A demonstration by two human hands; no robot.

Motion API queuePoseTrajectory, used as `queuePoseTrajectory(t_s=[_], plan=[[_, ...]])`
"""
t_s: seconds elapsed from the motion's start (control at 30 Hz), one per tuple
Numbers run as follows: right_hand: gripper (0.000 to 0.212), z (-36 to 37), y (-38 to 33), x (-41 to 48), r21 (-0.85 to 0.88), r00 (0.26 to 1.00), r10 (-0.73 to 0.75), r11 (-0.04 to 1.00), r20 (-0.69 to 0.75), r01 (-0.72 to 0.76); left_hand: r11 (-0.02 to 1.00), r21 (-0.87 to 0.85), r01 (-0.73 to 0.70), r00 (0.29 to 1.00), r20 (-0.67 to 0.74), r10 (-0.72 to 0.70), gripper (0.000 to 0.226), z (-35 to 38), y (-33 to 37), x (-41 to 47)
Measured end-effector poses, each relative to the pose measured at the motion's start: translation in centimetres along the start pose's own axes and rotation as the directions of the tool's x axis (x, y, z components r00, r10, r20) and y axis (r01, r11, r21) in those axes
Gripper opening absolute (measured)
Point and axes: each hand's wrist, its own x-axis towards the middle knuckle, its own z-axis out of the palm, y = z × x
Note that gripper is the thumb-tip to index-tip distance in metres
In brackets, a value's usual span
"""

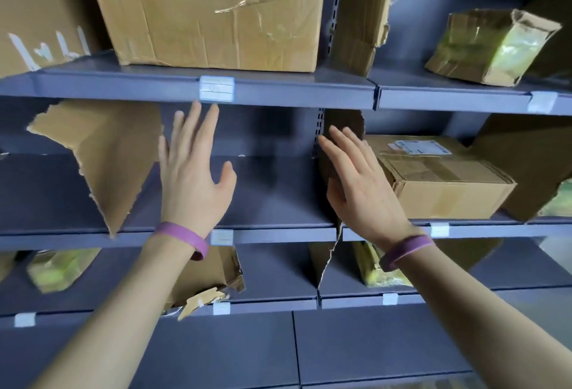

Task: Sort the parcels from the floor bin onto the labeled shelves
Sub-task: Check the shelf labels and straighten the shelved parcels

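Bare forearms [123, 289], purple wristbands [182, 235] (one per wrist)

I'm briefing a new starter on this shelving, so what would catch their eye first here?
Two open, empty hands, the left hand and the right hand, are raised before the middle shelf. Above them a big crumpled cardboard box fills the upper shelf, over a white label on its edge. Right of the hands sits a taped parcel.
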Motion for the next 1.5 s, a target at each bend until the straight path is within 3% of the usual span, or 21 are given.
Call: queuePoseTrajectory(t_s=[0.3,0.67,0.9,1.13,1.5], plan=[[0.067,-2.4,11.8,-8.0,0.134,0.998,-0.049,0.99,0.048,0.042,0.999,-0.042,0.034,0.999,-0.031,-0.036,0.067,6.3,13.9,-6.4],[0.068,-6.7,27.7,-15.4,0.051,0.977,0.108,0.992,0.187,-0.119,0.997,0.072,-0.022,0.955,0.297,0.0,0.08,17.0,27.6,-8.7],[0.072,-6.4,32.8,-17.5,-0.035,0.934,0.194,0.981,0.3,-0.192,0.988,0.152,-0.032,0.899,0.437,-0.038,0.078,22.2,30.0,-9.5],[0.076,-4.3,35.1,-17.9,-0.066,0.88,0.226,0.973,0.418,-0.219,0.977,0.204,0.062,0.809,0.563,-0.169,0.078,25.9,28.9,-9.7],[0.078,-2.0,36.2,-16.2,-0.048,0.87,0.221,0.974,0.441,-0.223,0.97,0.192,0.152,0.773,0.588,-0.237,0.084,29.0,27.2,-9.3]])
